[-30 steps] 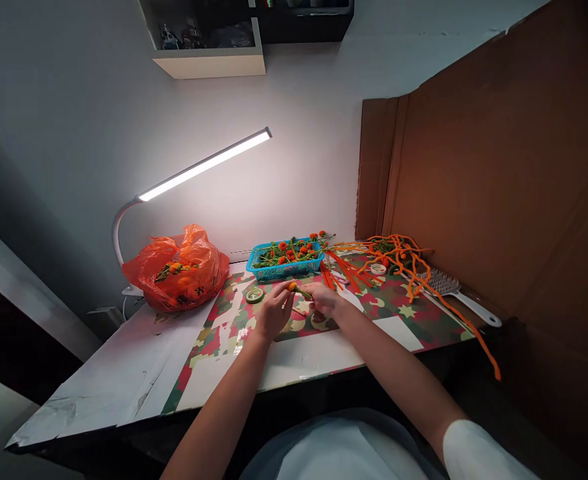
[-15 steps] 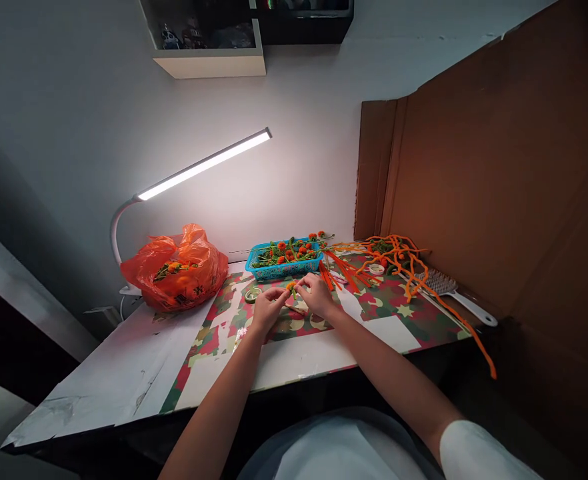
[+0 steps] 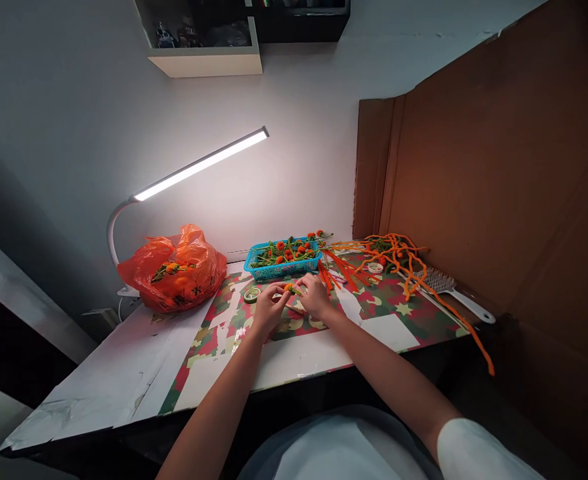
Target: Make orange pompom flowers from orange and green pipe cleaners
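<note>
Between my hands is a small orange flower (image 3: 289,287) with green at its base, tilted on its side. My left hand (image 3: 271,307) pinches the orange head between thumb and fingers. My right hand (image 3: 315,296) has its fingers closed at the green end. A thin brown stick (image 3: 295,309) lies on the table below them. Just left of my left hand stands a roll of green tape (image 3: 252,295). Behind my hands, a blue basket (image 3: 280,271) holds several orange-red flowers on green stems.
An orange plastic bag (image 3: 189,287) with flowers sits at left, under a lit lamp (image 3: 204,163). Orange fuzzy stems (image 3: 399,257), orange strips (image 3: 347,270), a white tape roll (image 3: 375,267) and a hairbrush (image 3: 467,303) lie at right. A cardboard panel (image 3: 484,180) borders the right side.
The flower has tipped from more upright to lying sideways, its green end now toward my right hand. My hands stay in nearly the same place, and the view has shifted slightly.
</note>
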Demonstrator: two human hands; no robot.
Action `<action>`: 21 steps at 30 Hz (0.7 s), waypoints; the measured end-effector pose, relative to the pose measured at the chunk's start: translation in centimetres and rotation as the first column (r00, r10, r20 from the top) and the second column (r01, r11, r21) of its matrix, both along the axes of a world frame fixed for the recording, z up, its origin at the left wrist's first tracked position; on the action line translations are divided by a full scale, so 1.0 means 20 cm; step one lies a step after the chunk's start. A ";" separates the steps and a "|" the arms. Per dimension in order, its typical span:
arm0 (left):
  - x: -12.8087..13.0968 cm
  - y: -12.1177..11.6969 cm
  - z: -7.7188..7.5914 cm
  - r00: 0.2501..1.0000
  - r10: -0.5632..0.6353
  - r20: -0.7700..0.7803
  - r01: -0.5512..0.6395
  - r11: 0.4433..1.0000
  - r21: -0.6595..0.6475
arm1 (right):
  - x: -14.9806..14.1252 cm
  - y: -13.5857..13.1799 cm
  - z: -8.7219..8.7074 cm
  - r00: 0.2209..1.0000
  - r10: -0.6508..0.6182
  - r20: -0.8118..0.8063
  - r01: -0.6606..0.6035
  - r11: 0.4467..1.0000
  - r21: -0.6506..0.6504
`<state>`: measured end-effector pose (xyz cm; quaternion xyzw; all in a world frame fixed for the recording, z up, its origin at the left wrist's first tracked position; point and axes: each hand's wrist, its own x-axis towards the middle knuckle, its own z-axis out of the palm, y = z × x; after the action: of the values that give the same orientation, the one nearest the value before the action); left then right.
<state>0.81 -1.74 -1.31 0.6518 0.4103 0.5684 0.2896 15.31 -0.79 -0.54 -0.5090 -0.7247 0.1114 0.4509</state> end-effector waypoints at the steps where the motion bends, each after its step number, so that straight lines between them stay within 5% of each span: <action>1: 0.00 0.00 0.00 0.999 -0.011 0.030 0.011 1.000 -0.028 | 0.00 0.00 0.00 1.000 0.003 -0.024 -0.003 1.000 0.012; 8: 0.00 0.01 -0.01 0.932 0.010 0.363 0.116 0.939 -0.323 | 0.03 -0.05 0.02 0.990 0.129 -0.057 -0.111 0.962 0.250; 11: 0.01 0.00 0.00 0.928 0.006 0.373 0.125 0.937 -0.326 | 0.02 -0.05 0.01 0.972 0.235 0.028 -0.232 0.925 0.299; 21: 0.01 0.00 0.00 0.934 0.062 0.351 0.088 0.915 -0.394 | 0.02 -0.06 0.01 0.926 0.376 -0.027 -0.355 0.895 0.271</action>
<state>1.06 -1.64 -1.30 0.4670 0.4548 0.5780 0.4909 15.80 -1.94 -0.41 -0.2948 -0.7975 0.1176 0.5130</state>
